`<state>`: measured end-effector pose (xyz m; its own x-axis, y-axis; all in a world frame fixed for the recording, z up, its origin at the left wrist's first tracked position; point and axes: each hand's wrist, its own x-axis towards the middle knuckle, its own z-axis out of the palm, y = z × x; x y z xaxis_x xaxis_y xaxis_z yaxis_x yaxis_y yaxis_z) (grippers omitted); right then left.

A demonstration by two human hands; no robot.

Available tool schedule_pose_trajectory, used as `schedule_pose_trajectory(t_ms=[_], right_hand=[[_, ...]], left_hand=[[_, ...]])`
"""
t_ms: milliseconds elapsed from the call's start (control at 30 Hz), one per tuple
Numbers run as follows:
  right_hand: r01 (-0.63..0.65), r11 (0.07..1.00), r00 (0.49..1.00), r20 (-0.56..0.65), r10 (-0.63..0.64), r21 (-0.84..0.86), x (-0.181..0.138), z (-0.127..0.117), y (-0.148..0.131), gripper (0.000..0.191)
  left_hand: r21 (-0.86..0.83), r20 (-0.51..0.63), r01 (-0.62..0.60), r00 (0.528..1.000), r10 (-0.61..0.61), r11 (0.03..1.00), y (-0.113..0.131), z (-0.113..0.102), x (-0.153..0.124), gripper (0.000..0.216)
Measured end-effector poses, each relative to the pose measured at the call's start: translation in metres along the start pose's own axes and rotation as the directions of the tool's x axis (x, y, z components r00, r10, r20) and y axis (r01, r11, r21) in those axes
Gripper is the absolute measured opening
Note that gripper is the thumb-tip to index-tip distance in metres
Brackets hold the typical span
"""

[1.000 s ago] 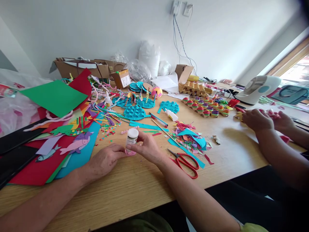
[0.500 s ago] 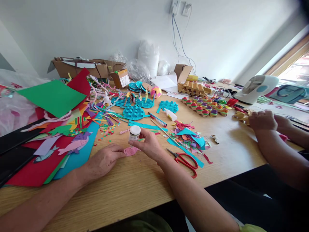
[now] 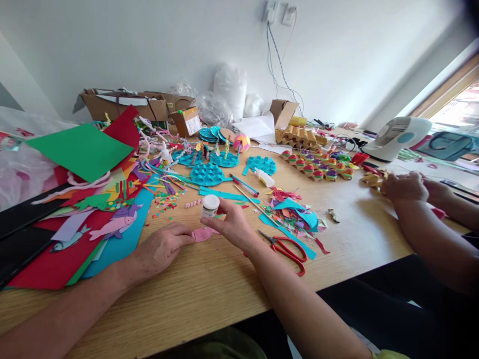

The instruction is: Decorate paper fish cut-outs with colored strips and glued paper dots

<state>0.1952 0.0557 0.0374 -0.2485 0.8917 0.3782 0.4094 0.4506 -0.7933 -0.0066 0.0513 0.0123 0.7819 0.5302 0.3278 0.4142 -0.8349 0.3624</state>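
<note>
My right hand (image 3: pixel 232 224) is closed around a small white glue bottle (image 3: pixel 209 206), held tilted just above the wooden table (image 3: pixel 209 289). Directly under the bottle lies a small pink paper cutout (image 3: pixel 203 234). My left hand (image 3: pixel 161 248) rests on the table with its fingertips pressing the left edge of that cutout. Red-handled scissors (image 3: pixel 288 251) lie to the right of my right hand, beside a heap of coloured paper scraps (image 3: pixel 294 209).
Coloured paper sheets and fish cutouts (image 3: pixel 93 209) cover the left. Teal paper discs (image 3: pixel 209 172), a tray of coloured balls (image 3: pixel 322 164), cardboard boxes (image 3: pixel 123 102) and a white fan (image 3: pixel 398 137) stand further back. Another person's hands (image 3: pixel 409 187) work at the right.
My right hand lowered the glue bottle slightly and tilted it toward the pink cutout. The other person's hands shifted a little at the right.
</note>
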Motion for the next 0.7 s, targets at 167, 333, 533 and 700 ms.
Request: schedule_pose_trajectory(t_ms=[167, 333, 533, 700], right_hand=[[-0.038, 0.999, 0.999, 0.004, 0.038, -0.01, 0.002, 0.005, 0.0, 0.022], [-0.047, 0.998, 0.999, -0.01, 0.047, -0.04, 0.002, 0.003, 0.0, 0.019], [-0.032, 0.999, 0.999, 0.02, 0.031, 0.012, 0.003, 0.011, -0.004, 0.018], [-0.031, 0.999, 1.0, 0.005, 0.031, -0.017, 0.002, 0.006, -0.002, 0.018]], left_hand=[[-0.024, -0.01, -0.013, 1.0, 0.013, 1.0, 0.0, 0.0, 0.001, 0.048], [0.004, -0.016, -0.021, 1.0, 0.021, 1.0, -0.001, 0.0, 0.001, 0.049], [-0.006, -0.008, -0.006, 1.0, 0.006, 1.0, 0.0, 0.0, 0.002, 0.044], [-0.004, -0.022, -0.007, 1.0, 0.007, 1.0, -0.001, 0.001, 0.001, 0.045]])
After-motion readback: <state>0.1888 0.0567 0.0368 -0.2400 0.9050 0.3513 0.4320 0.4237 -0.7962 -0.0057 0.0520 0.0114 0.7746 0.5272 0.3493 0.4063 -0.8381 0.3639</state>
